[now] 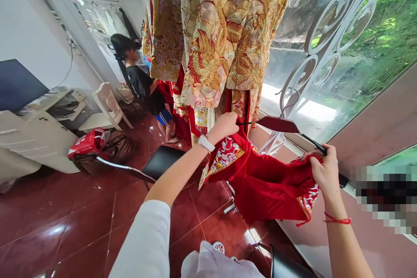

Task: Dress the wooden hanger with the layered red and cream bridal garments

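Observation:
A red velvet garment (pixel 263 191) with silver and gold embroidered ends hangs stretched between my two hands. My left hand (pixel 227 125), a white band at its wrist, is closed on its left upper edge. Over on the right, my right hand (pixel 325 171) grips the other embroidered end with thumb and fingers. A thin black bar with a flat maroon middle (pixel 278 124), perhaps a hanger, spans from hand to hand above the cloth. Just beyond my left hand hang several gold-and-red embroidered robes (pixel 211 43).
A barred window (pixel 312 61) with white scrollwork stands to the right. A black chair seat (pixel 164 163) is at left, another chair (pixel 286 263) below. Farther left are a person in black (pixel 140 82), a white chair (pixel 109 106), a red bag (pixel 87 143) and a desk (pixel 42 130).

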Motion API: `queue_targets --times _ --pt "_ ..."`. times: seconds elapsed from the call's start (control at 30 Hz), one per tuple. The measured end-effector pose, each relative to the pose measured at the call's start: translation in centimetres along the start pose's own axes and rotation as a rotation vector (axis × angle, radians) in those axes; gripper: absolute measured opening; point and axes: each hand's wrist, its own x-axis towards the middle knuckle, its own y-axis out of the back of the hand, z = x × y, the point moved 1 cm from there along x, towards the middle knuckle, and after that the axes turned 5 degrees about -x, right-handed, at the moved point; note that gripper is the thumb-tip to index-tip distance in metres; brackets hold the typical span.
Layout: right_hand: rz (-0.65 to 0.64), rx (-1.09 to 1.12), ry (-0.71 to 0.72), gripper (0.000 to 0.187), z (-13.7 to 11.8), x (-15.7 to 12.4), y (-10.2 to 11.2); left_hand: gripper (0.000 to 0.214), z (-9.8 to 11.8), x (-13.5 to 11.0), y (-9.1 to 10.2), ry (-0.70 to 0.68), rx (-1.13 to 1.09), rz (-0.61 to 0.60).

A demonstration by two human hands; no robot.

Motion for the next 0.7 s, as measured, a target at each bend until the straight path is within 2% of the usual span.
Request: queue_targets --times 0.1,0.2,0.37,0.43,0.5,0.6,0.7 --pt "0.0 -0.023 0.005 0.051 0.1 -0.4 -0.1 0.025 1.3 -1.0 -1.3 -0.009 0.14 0.007" --pt "0.002 -0.023 0.006 0.051 -0.3 -0.5 -0.1 0.023 1.2 -1.3 -2.1 -0.021 0.192 0.035" --pt "-0.089 0.149 0.025 0.065 -0.4 -1.1 0.5 0.024 -1.0 -1.0 -3.0 -0.163 0.287 0.135" --pt "-0.06 0.23 0.06 0.066 0.4 -1.6 1.4 0.03 -2.4 -1.1 -3.7 -0.17 0.271 0.104" --pt "-0.043 0.243 0.088 0.047 1.8 -2.2 2.7 0.04 -3.9 -1.4 -4.4 -0.13 0.22 0.035" --pt "-0.159 0.11 0.143 0.004 4.2 -3.0 5.1 0.047 -5.5 -2.0 -4.9 -0.092 0.136 -0.004" --pt "-0.34 -0.136 0.22 0.023 5.4 -3.2 7.0 0.049 -6.0 -2.2 -4.4 -0.094 0.091 0.013"
